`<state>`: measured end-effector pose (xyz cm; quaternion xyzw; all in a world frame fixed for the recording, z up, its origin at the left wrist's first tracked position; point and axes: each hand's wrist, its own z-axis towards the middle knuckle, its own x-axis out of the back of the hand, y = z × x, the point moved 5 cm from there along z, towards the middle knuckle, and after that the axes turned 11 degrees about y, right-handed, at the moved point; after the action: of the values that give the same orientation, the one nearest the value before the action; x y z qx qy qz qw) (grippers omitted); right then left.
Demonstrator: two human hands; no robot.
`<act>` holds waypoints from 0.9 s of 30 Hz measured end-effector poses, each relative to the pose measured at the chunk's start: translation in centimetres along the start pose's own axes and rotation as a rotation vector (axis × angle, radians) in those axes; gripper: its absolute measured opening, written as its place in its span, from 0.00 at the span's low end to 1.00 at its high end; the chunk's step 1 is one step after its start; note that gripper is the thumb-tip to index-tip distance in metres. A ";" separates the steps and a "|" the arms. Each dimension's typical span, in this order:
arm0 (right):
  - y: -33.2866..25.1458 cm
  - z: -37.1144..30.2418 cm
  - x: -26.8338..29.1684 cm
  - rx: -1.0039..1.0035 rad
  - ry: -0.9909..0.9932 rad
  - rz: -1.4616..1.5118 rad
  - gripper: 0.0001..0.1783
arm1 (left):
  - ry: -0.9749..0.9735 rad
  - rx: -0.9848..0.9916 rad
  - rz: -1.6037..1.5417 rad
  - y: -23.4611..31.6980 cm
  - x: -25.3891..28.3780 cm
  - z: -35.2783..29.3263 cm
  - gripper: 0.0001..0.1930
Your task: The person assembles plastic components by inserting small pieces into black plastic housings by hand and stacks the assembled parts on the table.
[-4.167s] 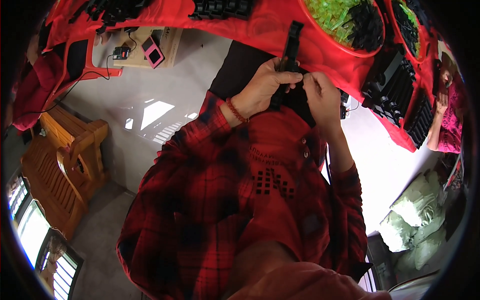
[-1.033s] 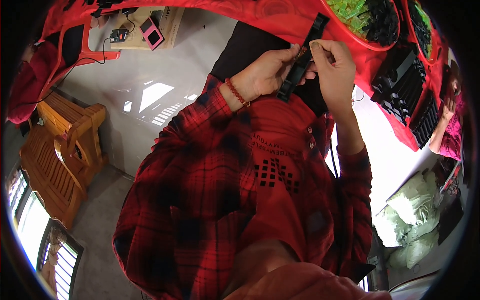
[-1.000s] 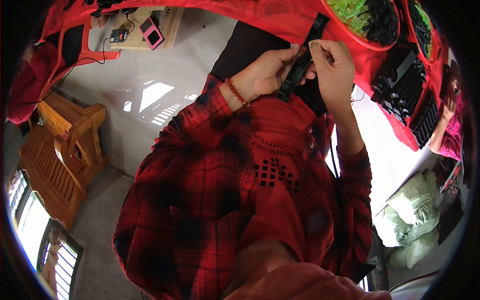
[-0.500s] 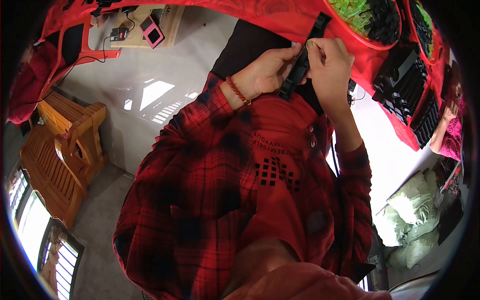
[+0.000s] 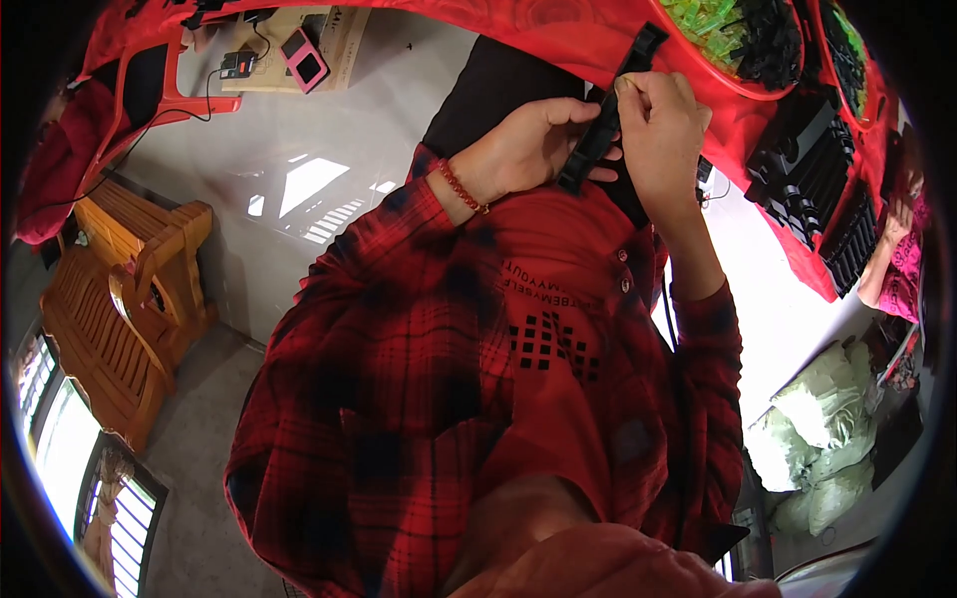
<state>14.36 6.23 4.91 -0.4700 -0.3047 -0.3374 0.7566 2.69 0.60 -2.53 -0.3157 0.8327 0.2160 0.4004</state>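
A long, narrow black plastic strip (image 5: 595, 146) with raised ends slants across my lap, just off the table's near edge. My left hand (image 5: 523, 149) cradles its lower half, fingers passing underneath and showing on the far side, the thumb lying along the near edge. My right hand (image 5: 660, 140) is closed in a pinch at the strip's upper part, thumb and forefinger pressed on it. Any small piece between those fingertips is too hidden to make out. The strip's upper end sticks out beyond my right hand, over the red cloth.
On the red-covered table (image 5: 558, 40), a red basin (image 5: 795, 88) holds green and black pieces, another basin (image 5: 859, 110) beside it. Stacked black strips (image 5: 797, 179) lie at the right. A co-worker's arm (image 5: 887, 254) shows far right, near pale sacks (image 5: 822, 429). A wooden chair (image 5: 110, 319) stands left.
My left thumb has lifted off the strip's face and the left fingers have opened out beneath it. My right pinch has shifted only slightly along with the strip.
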 end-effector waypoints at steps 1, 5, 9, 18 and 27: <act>0.0 0.0 0.0 0.001 0.007 0.001 0.05 | 0.002 -0.004 0.043 -0.1 0.2 -0.3 0.16; -0.1 0.0 -0.1 0.011 0.014 -0.020 0.05 | 0.134 -0.090 0.209 -0.4 0.7 -1.3 0.16; -0.1 0.1 -0.2 0.031 0.016 -0.050 0.05 | 0.239 -0.265 0.416 0.0 0.0 -1.7 0.16; -0.2 0.2 -0.4 0.066 0.021 -0.123 0.05 | 0.401 -0.389 0.667 0.3 -0.2 -1.2 0.13; -0.4 0.6 -0.4 0.083 -0.011 -0.161 0.06 | 0.456 -0.415 0.786 0.8 -0.1 -1.2 0.11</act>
<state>13.78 6.71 5.03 -0.4141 -0.3593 -0.3815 0.7442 1.55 0.43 -1.62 -0.0902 0.8945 0.4371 0.0254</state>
